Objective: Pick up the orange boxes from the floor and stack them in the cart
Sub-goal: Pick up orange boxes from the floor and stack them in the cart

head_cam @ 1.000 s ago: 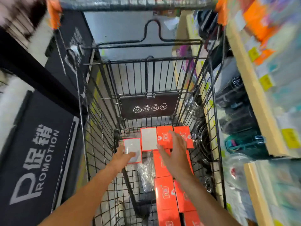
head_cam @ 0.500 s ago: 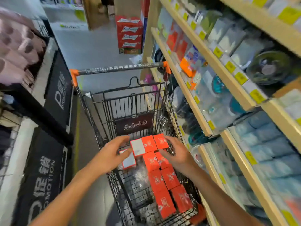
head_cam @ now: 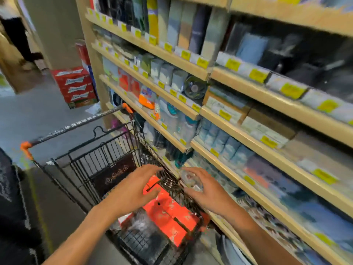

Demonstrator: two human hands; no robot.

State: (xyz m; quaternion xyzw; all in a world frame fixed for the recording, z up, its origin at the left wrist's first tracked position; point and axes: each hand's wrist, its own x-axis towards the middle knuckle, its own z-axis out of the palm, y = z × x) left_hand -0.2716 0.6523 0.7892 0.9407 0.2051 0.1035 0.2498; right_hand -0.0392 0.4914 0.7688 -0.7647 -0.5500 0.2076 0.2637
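Note:
A black wire cart (head_cam: 107,155) with orange handle ends stands in the aisle. Several orange boxes (head_cam: 168,213) lie stacked in rows along its right side. My left hand (head_cam: 137,190) hovers over the boxes inside the cart, fingers spread and holding nothing. My right hand (head_cam: 202,188) is above the cart's right rim, next to the shelving, fingers apart and empty. The view is blurred by motion. No box on the floor is in view.
Wooden shelves (head_cam: 238,134) full of packaged goods with yellow price tags run close along the cart's right side. A stack of red cartons (head_cam: 75,87) stands on the grey floor beyond the cart. A dark promotion stand (head_cam: 11,197) lies to the left.
My head has lifted and turned right toward the shelves. Both hands have drawn back from the boxes; the left has let go of the white-faced box, the right has moved over the cart's rim.

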